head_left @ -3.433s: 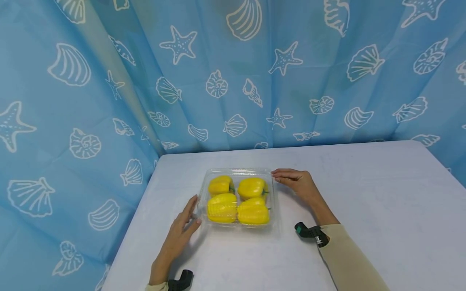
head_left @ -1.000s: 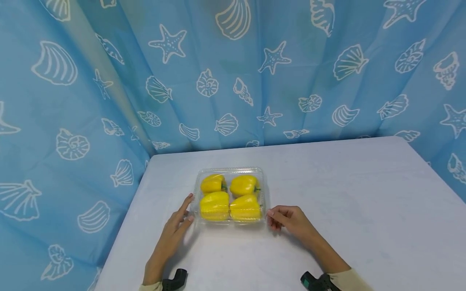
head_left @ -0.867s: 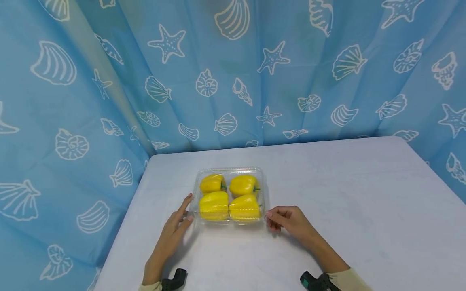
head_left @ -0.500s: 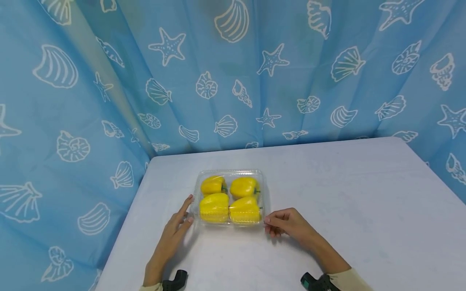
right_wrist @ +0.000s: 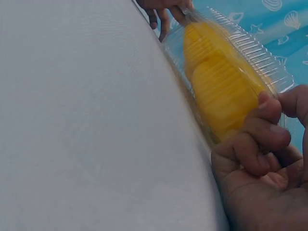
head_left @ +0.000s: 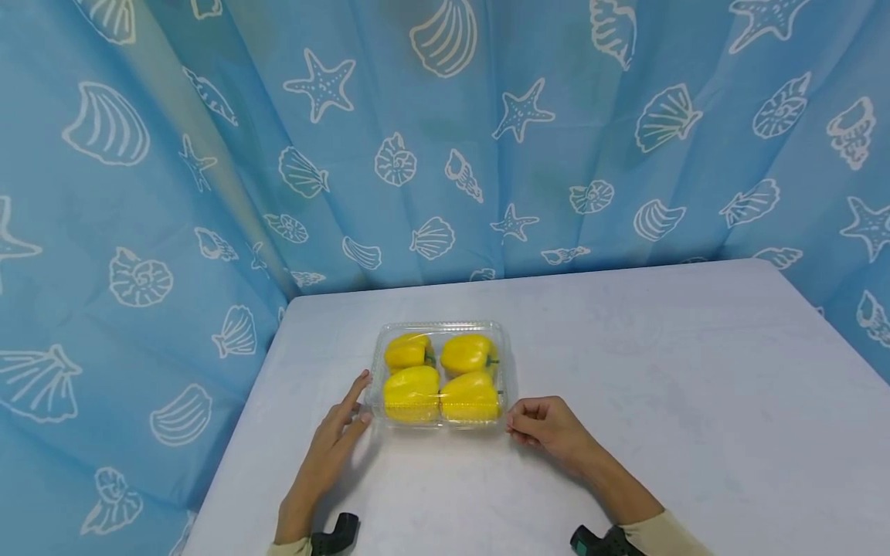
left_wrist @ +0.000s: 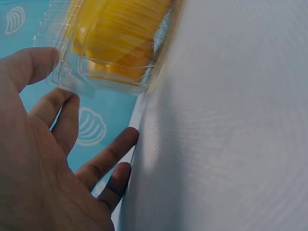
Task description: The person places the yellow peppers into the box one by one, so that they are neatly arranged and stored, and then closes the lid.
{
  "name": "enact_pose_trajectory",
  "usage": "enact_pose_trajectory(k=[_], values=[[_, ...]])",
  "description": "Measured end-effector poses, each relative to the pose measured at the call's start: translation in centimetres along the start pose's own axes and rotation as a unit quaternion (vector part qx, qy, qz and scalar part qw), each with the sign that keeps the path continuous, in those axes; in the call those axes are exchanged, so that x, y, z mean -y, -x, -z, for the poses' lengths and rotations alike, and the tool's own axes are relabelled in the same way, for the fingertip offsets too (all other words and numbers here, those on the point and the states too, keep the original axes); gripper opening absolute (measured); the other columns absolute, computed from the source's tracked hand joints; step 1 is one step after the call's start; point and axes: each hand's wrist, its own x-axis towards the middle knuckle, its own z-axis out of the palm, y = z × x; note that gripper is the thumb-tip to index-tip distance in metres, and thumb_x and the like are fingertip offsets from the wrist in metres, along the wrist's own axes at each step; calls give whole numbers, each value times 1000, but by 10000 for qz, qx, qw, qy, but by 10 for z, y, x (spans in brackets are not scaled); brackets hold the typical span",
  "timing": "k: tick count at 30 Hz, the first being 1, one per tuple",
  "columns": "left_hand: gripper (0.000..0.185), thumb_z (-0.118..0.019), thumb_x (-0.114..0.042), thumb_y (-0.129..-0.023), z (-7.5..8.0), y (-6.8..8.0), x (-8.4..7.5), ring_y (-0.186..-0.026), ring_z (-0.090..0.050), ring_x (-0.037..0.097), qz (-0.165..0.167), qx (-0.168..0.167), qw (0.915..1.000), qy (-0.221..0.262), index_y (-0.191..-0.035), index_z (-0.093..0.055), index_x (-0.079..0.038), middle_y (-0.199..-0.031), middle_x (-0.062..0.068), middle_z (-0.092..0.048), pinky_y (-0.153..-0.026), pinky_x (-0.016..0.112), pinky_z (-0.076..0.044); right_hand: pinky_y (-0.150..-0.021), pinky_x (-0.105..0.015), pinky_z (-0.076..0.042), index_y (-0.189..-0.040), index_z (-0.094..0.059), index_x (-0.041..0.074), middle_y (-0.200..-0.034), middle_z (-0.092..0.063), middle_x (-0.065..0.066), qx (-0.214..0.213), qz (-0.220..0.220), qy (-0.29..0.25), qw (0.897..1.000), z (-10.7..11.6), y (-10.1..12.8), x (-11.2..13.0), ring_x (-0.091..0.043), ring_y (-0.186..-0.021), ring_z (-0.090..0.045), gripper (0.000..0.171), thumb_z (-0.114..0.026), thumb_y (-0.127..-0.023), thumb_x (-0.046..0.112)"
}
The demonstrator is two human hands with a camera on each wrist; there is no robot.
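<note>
Several yellow bell peppers (head_left: 412, 394) lie inside a clear plastic clamshell container (head_left: 436, 327) with its lid down, on the white table. My left hand (head_left: 328, 448) is at the container's left side, its thumb and index fingertips at the rim, apart from each other. In the left wrist view, the other fingers of the left hand (left_wrist: 53, 144) spread down toward the cloth. At the near right corner, my right hand (head_left: 556, 428) pinches the container's edge between thumb and curled index finger. The right wrist view shows the right hand's (right_wrist: 262, 163) remaining fingers curled below the rim.
A white cloth covers the table (head_left: 681, 386), whose surface extends to the right and in front of the container. A blue curtain (head_left: 528, 177) with white shells and starfish hangs behind and along the left.
My right hand has moved from the container's far right corner to its near right corner, its fingers now curled at the edge. The left hand has stayed at the left side.
</note>
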Motion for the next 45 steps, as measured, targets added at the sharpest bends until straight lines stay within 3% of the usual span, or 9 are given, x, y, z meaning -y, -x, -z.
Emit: enact_pose_trajectory(k=[10,15,20,24,27,30,38,42,45], values=[[56,-52,-30,-105,1,-1,2,-115,-56,21,-319,-131,9993,163,-157,-32,-37,-160,-11,-33,-93,52,-46,-55,-20,-43,-92,-64,-10,-78,-66,-7,178,309,299,9989,1,-2,-3,-10,-64,-53,25,-61,-99,14],[58,-61,-24,-101,1,-1,1,-104,-58,15,-564,-511,9970,112,-154,-41,-32,-150,-7,-48,-86,43,-50,-52,-24,-42,-109,-58,-3,-80,-60,-11,-94,703,701,9950,1,-1,-6,-11,-61,-50,20,-63,-99,14],[50,-72,-25,-93,1,2,-3,-106,-54,15,-508,-1072,9928,146,-141,-56,-27,-130,-5,-60,-87,45,-48,-56,-27,-46,-142,-41,9,-101,-62,-16,-346,986,900,9904,2,-2,-8,-17,-63,-54,53,-67,-96,10],[44,-77,-22,-89,1,2,-4,-104,-49,18,-581,-1339,9890,259,-128,-57,-14,-119,6,-56,-88,37,-43,-62,-31,-54,-157,-27,19,-109,-67,-18,-419,1276,1252,9830,4,-4,-10,-24,-74,-64,75,-69,-95,11],[42,-76,-18,-89,0,0,-2,-97,-49,20,-576,-1264,9893,445,-124,-55,-8,-108,11,-53,-85,33,-42,-65,-33,-57,-160,-23,23,-147,-48,-11,-474,1565,1448,9759,4,-6,-10,-27,-88,-67,81,-70,-95,10],[36,-73,-17,-92,-1,-1,-1,-88,-51,20,-431,-1087,9916,557,-122,-56,-7,-100,8,-54,-79,31,-44,-69,-32,-58,-159,-28,20,-165,-19,-1,-518,1886,1689,9660,4,-6,-11,-25,-99,-66,78,-70,-94,7],[20,-62,-29,-100,-3,1,-4,-72,-57,16,200,-680,9955,621,-113,-63,-13,-88,-1,-62,-65,26,-49,-78,-30,-57,-156,-36,17,-164,-24,1,-523,2136,2224,9498,6,-7,-14,-20,-100,-66,69,-69,-96,12],[17,-59,-26,-101,-2,1,-7,-67,-56,18,473,-495,9923,1031,-105,-65,-11,-79,4,-61,-59,27,-47,-78,-30,-57,-155,-38,13,-164,-25,0,-538,2204,2364,9448,6,-7,-13,-19,-98,-65,67,-69,-96,13],[19,-57,-21,-100,-1,-1,-9,-66,-54,20,736,-257,9832,1651,-97,-65,-5,-75,8,-59,-59,27,-45,-78,-29,-56,-155,-38,13,-164,-26,0,-554,2192,2421,9435,7,-7,-12,-19,-97,-64,66,-69,-96,14]])
